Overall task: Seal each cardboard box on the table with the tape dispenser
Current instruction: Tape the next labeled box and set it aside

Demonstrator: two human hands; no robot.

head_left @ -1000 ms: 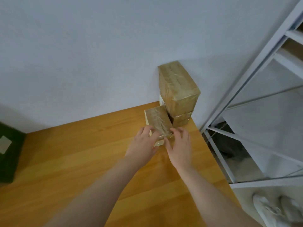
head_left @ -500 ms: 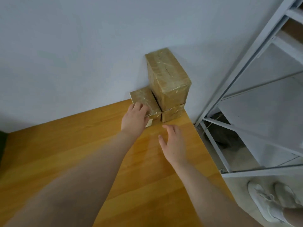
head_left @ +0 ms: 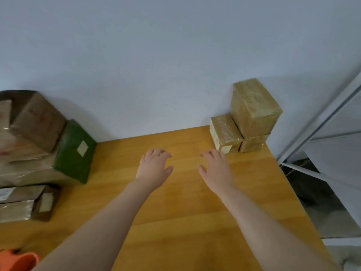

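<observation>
Looking down at the desk [head_left: 185,222], we see both of our bare forearms stretched forward over the yellow wood. Our left grip [head_left: 153,169] is palm down near the middle of the desk, its fingers loosely spread and relaxed, grasping nothing. Our right grip [head_left: 215,170] sits just to the right of it in the same way, released and empty. Its fingertips are close to the low front corner of the small box [head_left: 225,133], and we cannot tell whether they touch it.

The cardboard boxes stand in the far right corner of the desk, against the wall [head_left: 156,55]. The small box is shiny with clear tape and has a pale label on its near face. Touching its right side is the lower box [head_left: 254,145], and the tall box [head_left: 254,108] is stacked on top of that one, also glossy with tape.

At the left edge of the desk lies a pile of parcels. A green box [head_left: 75,151] with a pale label is nearest, a brown box [head_left: 37,122] leans above it, and flat packages [head_left: 21,204] lie nearer to us. An orange object [head_left: 17,262] shows at the bottom left corner, cut off by the frame, and we cannot tell what it is. A white metal rack [head_left: 320,122] stands beside the desk on the right.
</observation>
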